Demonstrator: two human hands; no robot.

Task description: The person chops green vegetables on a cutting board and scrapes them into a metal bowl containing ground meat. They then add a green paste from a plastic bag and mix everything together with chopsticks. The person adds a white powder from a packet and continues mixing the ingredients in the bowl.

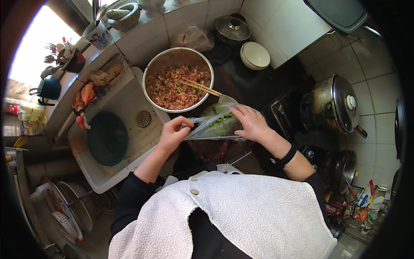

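Note:
A clear plastic bag with chopped greens inside is stretched between my two hands. My left hand pinches the bag's left end between thumb and fingers. My right hand grips its right side, fingers over the top and thumb below. Just beyond stands a steel bowl of minced meat mixed with green bits. Wooden chopsticks rest in the bowl, their ends over its right rim. Part of a pale, flat utensil or dish shows behind the bag.
At left is a sink holding a dark green basin. White bowls and a lidded pan stand at the back. A lidded steel pot is at right, with another pan nearer. A stone mortar sits on the ledge.

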